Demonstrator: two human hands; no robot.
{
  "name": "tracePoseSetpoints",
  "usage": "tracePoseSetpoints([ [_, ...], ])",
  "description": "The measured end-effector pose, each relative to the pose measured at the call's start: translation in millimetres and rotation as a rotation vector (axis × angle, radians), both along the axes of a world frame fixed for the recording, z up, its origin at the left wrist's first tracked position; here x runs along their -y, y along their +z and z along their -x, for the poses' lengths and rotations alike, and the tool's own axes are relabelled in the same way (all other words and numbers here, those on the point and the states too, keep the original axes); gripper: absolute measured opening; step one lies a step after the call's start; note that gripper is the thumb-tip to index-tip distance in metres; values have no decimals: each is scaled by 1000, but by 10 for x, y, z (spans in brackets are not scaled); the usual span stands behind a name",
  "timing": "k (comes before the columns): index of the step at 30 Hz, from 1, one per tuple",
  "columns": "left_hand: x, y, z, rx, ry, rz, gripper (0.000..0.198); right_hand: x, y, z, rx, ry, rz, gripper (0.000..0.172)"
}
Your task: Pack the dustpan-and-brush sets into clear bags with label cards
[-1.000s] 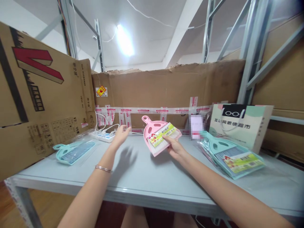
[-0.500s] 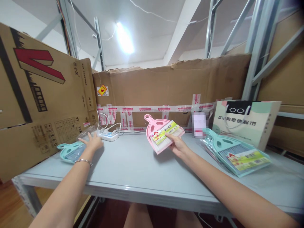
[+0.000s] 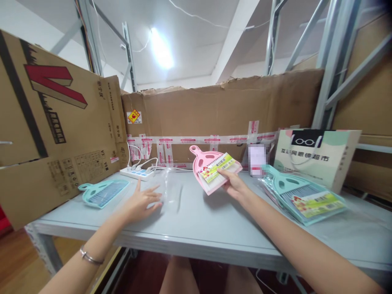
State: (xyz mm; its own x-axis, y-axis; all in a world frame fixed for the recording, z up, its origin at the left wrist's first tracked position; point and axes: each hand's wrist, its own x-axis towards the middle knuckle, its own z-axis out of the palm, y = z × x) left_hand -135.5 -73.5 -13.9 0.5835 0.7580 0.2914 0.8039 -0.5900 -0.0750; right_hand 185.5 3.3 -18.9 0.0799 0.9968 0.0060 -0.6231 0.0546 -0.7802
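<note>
My right hand [image 3: 235,184] is closed on a pink dustpan [image 3: 208,160] with a small brush and a printed card [image 3: 216,168], held above the middle of the table. Low over the table at the left, my left hand [image 3: 142,204] has its fingers spread. Just right of its fingertips is a clear plastic bag [image 3: 171,190]; whether they touch it I cannot tell. Left of that hand a teal dustpan with a brush [image 3: 105,192] lies flat on the table. At the right, more dustpans in clear wrapping are stacked, a teal dustpan [image 3: 301,194] on top.
A white power strip [image 3: 136,174] with plugged cables sits at the back left. Large cardboard boxes [image 3: 76,134] wall the left and back of the grey table [image 3: 183,222]. A paper gift bag [image 3: 317,161] and a partly blurred box [image 3: 256,159] stand at the back right.
My left hand has moved right, away from the teal dustpan, and the clear plastic has shifted right too, uncovering that dustpan. My right hand still holds the pink dustpan, slightly farther right.
</note>
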Motion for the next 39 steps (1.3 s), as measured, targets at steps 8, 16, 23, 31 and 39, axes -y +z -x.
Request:
tracePoseSetpoints([
  [8,55,179,-208,417,103,-108,52,-51,-38,-64,27,11,-14,30],
  [16,-146,35,-937,-26,634,-21,24,35,-75,-59,136,203,-59,35],
  [23,-321,131,-805,69,655,-99,36,102,-137,-43,372,427,29,34],
  [31,-364,75,-1137,85,422,-201,26,91,-204,25,353,443,-4,33],
  [39,-355,-7,-1188,114,286,-178,29,12,-169,45,167,235,83,24],
])
